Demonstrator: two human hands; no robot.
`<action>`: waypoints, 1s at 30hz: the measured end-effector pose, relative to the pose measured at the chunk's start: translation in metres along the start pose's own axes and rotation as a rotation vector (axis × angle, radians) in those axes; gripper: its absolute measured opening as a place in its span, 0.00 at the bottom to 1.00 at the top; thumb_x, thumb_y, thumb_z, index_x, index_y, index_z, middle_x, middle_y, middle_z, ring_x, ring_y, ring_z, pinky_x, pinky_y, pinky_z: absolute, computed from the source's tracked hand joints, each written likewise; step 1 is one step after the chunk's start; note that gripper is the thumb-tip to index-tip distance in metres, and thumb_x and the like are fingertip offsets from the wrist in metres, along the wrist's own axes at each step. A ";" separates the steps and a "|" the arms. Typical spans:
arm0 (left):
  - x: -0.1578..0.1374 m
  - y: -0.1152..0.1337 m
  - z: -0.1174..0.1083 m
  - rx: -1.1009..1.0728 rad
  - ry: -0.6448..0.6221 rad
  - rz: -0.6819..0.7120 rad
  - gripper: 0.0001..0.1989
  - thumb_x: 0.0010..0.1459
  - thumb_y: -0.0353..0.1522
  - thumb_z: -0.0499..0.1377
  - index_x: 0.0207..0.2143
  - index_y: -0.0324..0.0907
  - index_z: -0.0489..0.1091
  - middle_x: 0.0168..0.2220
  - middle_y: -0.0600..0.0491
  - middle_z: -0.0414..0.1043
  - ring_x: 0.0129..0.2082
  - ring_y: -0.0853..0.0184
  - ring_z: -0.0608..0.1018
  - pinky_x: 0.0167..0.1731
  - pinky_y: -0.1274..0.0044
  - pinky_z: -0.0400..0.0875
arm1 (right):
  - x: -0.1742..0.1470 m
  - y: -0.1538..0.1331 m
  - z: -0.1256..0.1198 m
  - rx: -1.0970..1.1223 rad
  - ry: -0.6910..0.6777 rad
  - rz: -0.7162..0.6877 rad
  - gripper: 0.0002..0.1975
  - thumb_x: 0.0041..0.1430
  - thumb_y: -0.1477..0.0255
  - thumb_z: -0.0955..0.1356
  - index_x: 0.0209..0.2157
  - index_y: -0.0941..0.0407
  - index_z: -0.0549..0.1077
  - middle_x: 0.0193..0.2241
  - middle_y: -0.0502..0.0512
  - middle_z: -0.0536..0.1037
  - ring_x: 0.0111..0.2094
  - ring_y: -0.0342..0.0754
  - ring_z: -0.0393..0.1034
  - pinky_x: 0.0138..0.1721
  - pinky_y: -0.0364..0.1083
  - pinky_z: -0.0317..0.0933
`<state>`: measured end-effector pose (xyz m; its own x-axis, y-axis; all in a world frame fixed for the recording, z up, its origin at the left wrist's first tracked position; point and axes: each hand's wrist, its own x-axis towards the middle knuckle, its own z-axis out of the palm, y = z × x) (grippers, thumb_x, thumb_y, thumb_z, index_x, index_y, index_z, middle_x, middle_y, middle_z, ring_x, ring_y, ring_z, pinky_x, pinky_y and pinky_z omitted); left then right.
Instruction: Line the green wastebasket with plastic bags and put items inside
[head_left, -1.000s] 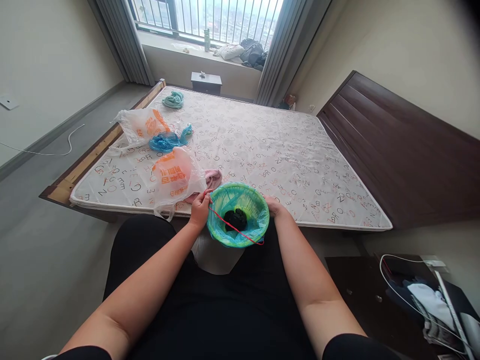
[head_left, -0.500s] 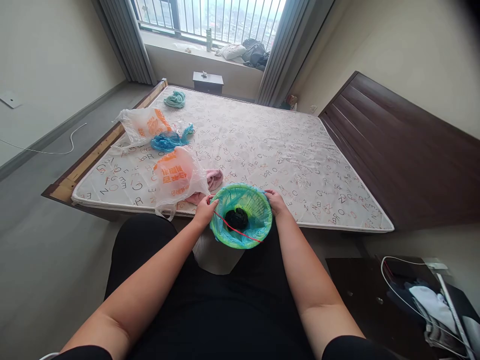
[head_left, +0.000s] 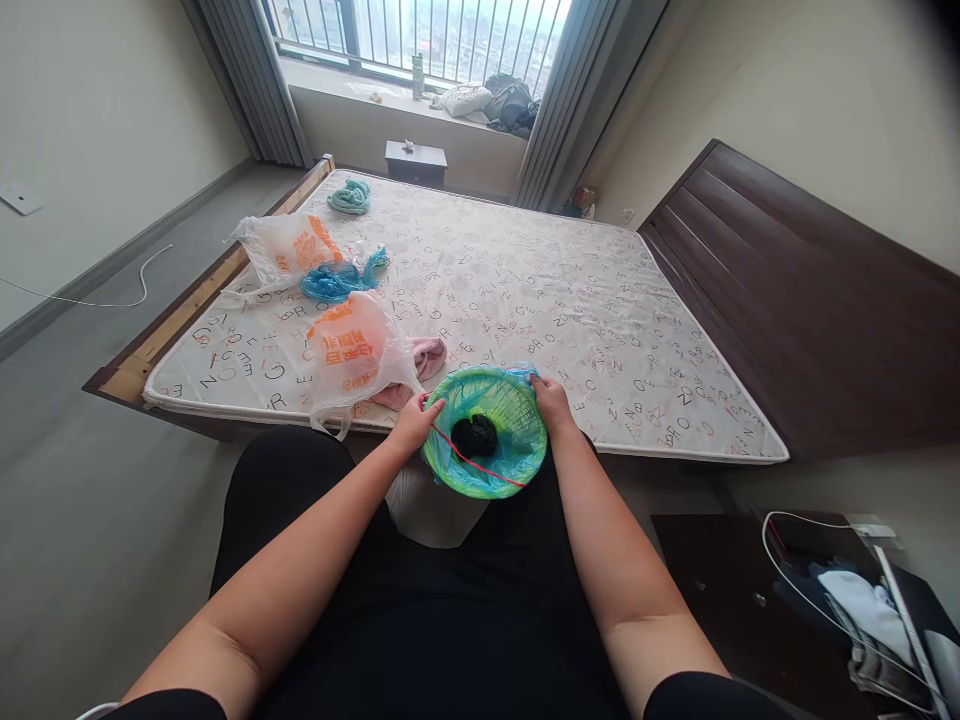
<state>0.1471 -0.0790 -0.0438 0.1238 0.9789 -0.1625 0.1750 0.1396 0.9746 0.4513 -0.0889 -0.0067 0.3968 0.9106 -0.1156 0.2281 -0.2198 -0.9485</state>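
A green plastic wastebasket (head_left: pixel 484 494) rests between my knees, lined with a thin blue bin bag (head_left: pixel 517 440). Inside it lies a crumpled black bundle (head_left: pixel 474 436). A red drawstring (head_left: pixel 480 466) runs slantwise across the mouth from near my left fingers to the lower right rim. My left hand (head_left: pixel 414 420) is closed on the left side of the rim; exactly how the bag and string lie in its fingers is hard to see. At the upper right rim, my right hand (head_left: pixel 553 403) pinches the bag's edge, which bunches up there.
Ahead is a mattress (head_left: pixel 510 280) with printed letters. On it lie a white plastic bag (head_left: pixel 349 350), another white bag (head_left: pixel 289 250), a blue plastic bag (head_left: pixel 334 282), a pink cloth (head_left: pixel 429 358) and a teal cloth (head_left: pixel 350 197). A dark nightstand (head_left: pixel 720 590) stands right.
My right hand has lifted the bag's edge at the upper right, so more of it bunches above the rim. The wastebasket has shifted very slightly right.
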 end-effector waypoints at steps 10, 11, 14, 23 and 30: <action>-0.007 0.005 -0.002 0.219 0.021 0.087 0.20 0.61 0.43 0.58 0.49 0.39 0.71 0.46 0.44 0.77 0.47 0.56 0.77 0.50 0.67 0.68 | -0.017 -0.016 0.005 -0.489 0.103 -0.473 0.09 0.61 0.65 0.62 0.39 0.54 0.69 0.34 0.55 0.74 0.36 0.51 0.67 0.39 0.48 0.59; -0.007 0.006 -0.002 0.231 0.007 0.105 0.19 0.62 0.42 0.57 0.49 0.39 0.71 0.46 0.44 0.78 0.47 0.57 0.77 0.50 0.67 0.69 | -0.017 -0.017 0.007 -0.573 0.061 -0.501 0.09 0.61 0.66 0.62 0.39 0.54 0.69 0.37 0.57 0.75 0.38 0.52 0.67 0.40 0.48 0.59; -0.007 0.009 -0.002 0.260 -0.050 0.150 0.18 0.63 0.41 0.56 0.49 0.40 0.72 0.47 0.45 0.78 0.48 0.57 0.77 0.52 0.67 0.68 | -0.011 -0.021 0.013 -0.739 -0.006 -0.469 0.10 0.62 0.68 0.62 0.43 0.54 0.69 0.39 0.60 0.75 0.37 0.54 0.67 0.37 0.48 0.57; -0.009 0.015 -0.004 0.212 -0.062 0.187 0.20 0.61 0.38 0.59 0.53 0.40 0.74 0.51 0.44 0.77 0.52 0.54 0.77 0.56 0.65 0.67 | 0.018 -0.058 0.039 -0.786 0.020 -0.479 0.02 0.61 0.73 0.65 0.36 0.54 0.69 0.30 0.57 0.73 0.29 0.50 0.61 0.30 0.46 0.47; -0.010 0.011 -0.007 0.156 -0.040 0.175 0.22 0.59 0.38 0.61 0.55 0.41 0.73 0.53 0.45 0.77 0.54 0.55 0.76 0.57 0.65 0.66 | 0.003 -0.064 0.061 -0.716 0.084 -0.711 0.07 0.64 0.70 0.61 0.33 0.54 0.68 0.31 0.56 0.73 0.33 0.50 0.62 0.33 0.45 0.50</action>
<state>0.1407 -0.0861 -0.0299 0.2040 0.9790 -0.0022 0.2957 -0.0595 0.9534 0.3835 -0.0503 0.0354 0.0161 0.8904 0.4548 0.9046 0.1808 -0.3859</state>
